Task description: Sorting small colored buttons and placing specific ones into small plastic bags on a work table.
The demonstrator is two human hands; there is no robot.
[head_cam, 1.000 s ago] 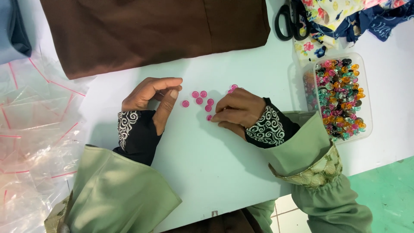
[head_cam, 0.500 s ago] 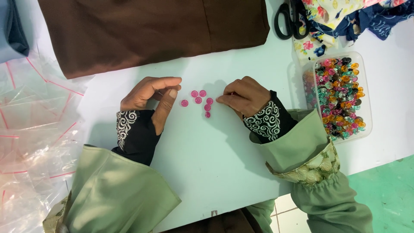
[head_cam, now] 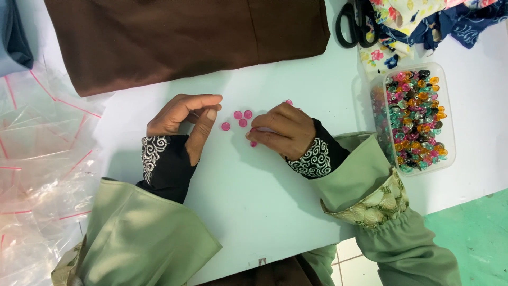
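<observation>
- A white tabletop (head_cam: 264, 212) carries everything.
- A folded brown cloth (head_cam: 185, 37) lies along the far edge, clear plastic bags (head_cam: 37, 175) heaped at the left.
- At the right, a clear tub of coloured beads (head_cam: 415, 119), black scissors (head_cam: 355, 24) beyond it.
- The left hand (head_cam: 182, 119) rests loosely curled, fingers bent, holding nothing I can see.
- The right hand (head_cam: 280, 130) is cupped, fingertips pressed down, perhaps pinching one bead.
- The pink beads (head_cam: 241, 117) lie scattered between both hands.
</observation>
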